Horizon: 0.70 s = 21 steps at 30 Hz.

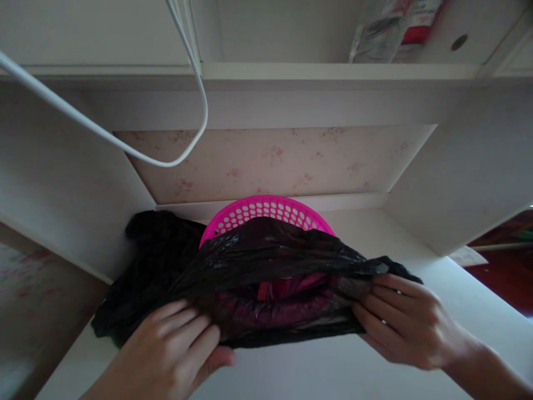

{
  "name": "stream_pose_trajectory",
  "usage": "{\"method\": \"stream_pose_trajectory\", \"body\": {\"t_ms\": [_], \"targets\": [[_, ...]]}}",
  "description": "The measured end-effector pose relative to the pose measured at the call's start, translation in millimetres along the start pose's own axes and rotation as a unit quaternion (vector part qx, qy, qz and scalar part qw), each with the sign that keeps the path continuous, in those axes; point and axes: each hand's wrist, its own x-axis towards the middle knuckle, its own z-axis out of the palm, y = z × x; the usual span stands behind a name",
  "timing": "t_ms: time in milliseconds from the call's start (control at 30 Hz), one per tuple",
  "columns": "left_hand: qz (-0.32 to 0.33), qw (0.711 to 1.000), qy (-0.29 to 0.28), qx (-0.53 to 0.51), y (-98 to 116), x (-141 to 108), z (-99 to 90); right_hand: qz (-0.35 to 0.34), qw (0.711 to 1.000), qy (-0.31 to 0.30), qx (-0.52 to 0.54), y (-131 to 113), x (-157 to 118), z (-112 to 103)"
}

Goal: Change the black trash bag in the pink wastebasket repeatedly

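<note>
Two bare hands hold a black plastic bag (266, 250) by its rim above the white tabletop (300, 372). The left hand (172, 347), at 8 o'clock of the bag's mouth, has its fingers clamped on the film; the right hand (410, 322), at 4 o'clock, has its fingers pinched together on the other end. The mouth gapes as a long slot, with something pink-red (287, 291) showing within; what it is, I cannot tell. At 12 o'clock, partly behind the film, stands a pink perforated basket (266, 205); whether the bag wraps it lower down is hidden. A second black bundle (154, 266) lies at 9 o'clock, close against the bag.

The thin film looks likely to split at either grip if both hands pull hard apart. Uneven tension could let one side of the rim slip and fold the slot shut. A sharp tug toward 6 o'clock might drag the basket along, should the film be caught on it, or disturb the bundle.

Panels on the left (83, 178) and right (458, 183) limit reach at 10 and 2 o'clock, and a shelf edge (333, 71) crosses at 12. A white cable (145, 161) loops at 11, where a lifted hand could snag. Space widens toward 6 o'clock, nearer the person.
</note>
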Motion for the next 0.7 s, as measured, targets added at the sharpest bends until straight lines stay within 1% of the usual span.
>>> {"method": "stream_pose_trajectory", "body": {"t_ms": [100, 133, 200, 267, 300, 367, 433, 467, 500, 533, 600, 633, 667, 700], "targets": [[-0.017, 0.997, -0.076, 0.028, -11.2, -13.0, 26.0, 0.051, 0.998, -0.031, -0.006, -6.4, -6.7, 20.6], [-0.032, 0.995, -0.088, 0.042, -17.8, -17.8, 34.8, 0.068, 0.996, -0.047, -0.016, -7.0, -8.3, 27.9], [-0.051, 0.993, -0.087, 0.060, -32.1, -25.2, 50.0, 0.104, 0.991, -0.070, -0.035, -6.8, -10.8, 41.7], [-0.056, 0.993, -0.083, 0.060, -43.7, -27.7, 58.5, 0.147, 0.985, -0.086, -0.033, -5.7, -11.8, 52.4], [-0.060, 0.993, -0.090, 0.055, -46.9, -27.0, 59.3, 0.172, 0.980, -0.096, -0.021, -4.8, -11.6, 55.7], [-0.075, 0.989, -0.126, 0.028, -47.9, -23.4, 53.5, 0.223, 0.967, -0.115, 0.030, -2.0, -10.4, 56.9], [-0.101, 0.981, -0.165, -0.033, -43.9, -19.8, 39.5, 0.267, 0.949, -0.125, 0.112, 2.6, -9.4, 51.1], [-0.116, 0.977, -0.167, -0.069, -41.7, -18.7, 31.2, 0.288, 0.937, -0.120, 0.158, 5.6, -9.4, 46.4], [-0.132, 0.975, -0.149, -0.103, -40.2, -18.4, 23.0, 0.310, 0.923, -0.108, 0.201, 8.8, -9.8, 41.5], [-0.155, 0.973, -0.111, -0.128, -39.8, -18.7, 15.9, 0.336, 0.907, -0.089, 0.238, 12.0, -10.6, 37.0], [-0.218, 0.966, 0.001, -0.139, -43.1, -20.3, 7.8, 0.400, 0.872, -0.028, 0.280, 17.3, -12.6, 32.5], [-0.254, 0.956, 0.054, -0.135, -46.6, -20.9, 7.5, 0.437, 0.852, 0.011, 0.288, 19.0, -13.4, 33.2], [-0.288, 0.943, 0.096, -0.134, -50.9, -21.0, 9.4, 0.474, 0.829, 0.050, 0.293, 20.0, -13.7, 36.0], [-0.318, 0.929, 0.122, -0.144, -55.7, -20.4, 13.2, 0.509, 0.803, 0.083, 0.298, 20.3, -13.2, 40.5]]}}
